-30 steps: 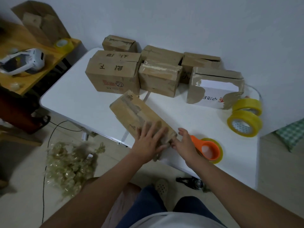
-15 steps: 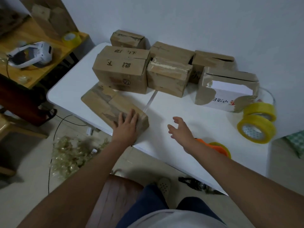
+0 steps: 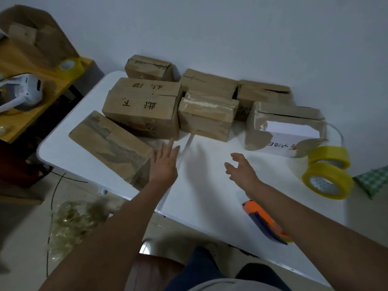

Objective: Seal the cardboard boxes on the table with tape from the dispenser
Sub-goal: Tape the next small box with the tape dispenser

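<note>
Several cardboard boxes stand on the white table point(image 3: 210, 198). A long flat box point(image 3: 109, 145) lies at the left near the table's edge. My left hand point(image 3: 164, 162) is beside its right end, fingers straight, holding nothing. Behind it is a large box with black writing point(image 3: 142, 108), and a taped box point(image 3: 206, 116) stands right of that. My right hand point(image 3: 241, 170) hovers over the bare table middle, fingers loosely spread, empty. The orange tape dispenser point(image 3: 265, 221) lies near the front edge, partly hidden by my right forearm.
Two yellow tape rolls point(image 3: 328, 175) sit at the table's right edge beside a white-fronted box point(image 3: 287, 129). More boxes point(image 3: 210, 82) line the wall. A wooden side table point(image 3: 27, 85) at left holds a white device and another tape roll. Crumpled plastic point(image 3: 73, 221) lies on the floor.
My left hand pushed the long flat box left toward the other boxes and has come off it. My right hand left the dispenser and moved forward over the table.
</note>
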{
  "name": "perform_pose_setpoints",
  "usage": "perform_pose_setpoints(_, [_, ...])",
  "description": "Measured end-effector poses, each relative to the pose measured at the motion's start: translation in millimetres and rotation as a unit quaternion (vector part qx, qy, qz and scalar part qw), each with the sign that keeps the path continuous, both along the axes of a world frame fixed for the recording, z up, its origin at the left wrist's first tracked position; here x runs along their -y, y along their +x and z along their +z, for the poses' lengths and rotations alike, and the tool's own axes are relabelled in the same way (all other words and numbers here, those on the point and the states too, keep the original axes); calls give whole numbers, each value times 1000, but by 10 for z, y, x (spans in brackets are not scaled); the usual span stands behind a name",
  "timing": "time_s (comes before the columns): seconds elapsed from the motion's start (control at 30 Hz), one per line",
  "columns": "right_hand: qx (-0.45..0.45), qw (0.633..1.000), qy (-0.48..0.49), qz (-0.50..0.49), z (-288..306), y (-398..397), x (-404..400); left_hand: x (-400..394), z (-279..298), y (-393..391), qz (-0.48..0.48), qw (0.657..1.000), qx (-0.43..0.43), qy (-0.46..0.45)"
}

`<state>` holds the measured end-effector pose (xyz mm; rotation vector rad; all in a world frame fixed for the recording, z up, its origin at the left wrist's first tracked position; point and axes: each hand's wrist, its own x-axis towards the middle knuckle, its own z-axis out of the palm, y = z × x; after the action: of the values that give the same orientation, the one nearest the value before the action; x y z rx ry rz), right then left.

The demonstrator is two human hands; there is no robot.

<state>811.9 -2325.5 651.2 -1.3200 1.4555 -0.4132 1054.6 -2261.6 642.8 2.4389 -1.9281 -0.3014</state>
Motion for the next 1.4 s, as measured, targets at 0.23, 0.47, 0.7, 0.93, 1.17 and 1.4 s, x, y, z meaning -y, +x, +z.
perform_pose_setpoints(0.23, [-22, 998, -22, -61, 136, -301, 302, 884, -1, -510, -149, 988, -37, -20])
perform_pose_setpoints(0.47, [-56, 992, -22, -111, 108, -633, 268, 1901, 153, -455, -140, 990, -18, -7])
perform_pose_setpoints(0.7, [-62, 990, 2, -123, 61, -726, 160, 1741, 213, -614, -199, 979, 44, -6])
perform_pose_setpoints(0.93, [-45, 994, 13, -100, -23, -624, 65, 1016, 122, -791, -257, 965, 31, -47])
perform_pose_setpoints(1.17, [-75, 994, 22, -75, -72, -744, -84, 720, 145, -745, -285, 956, -21, -66])
perform_pose_setpoints(1.4, [-324, 936, 27, 135, -27, -1170, -351, 687, -82, -675, -250, 968, 2, 0])
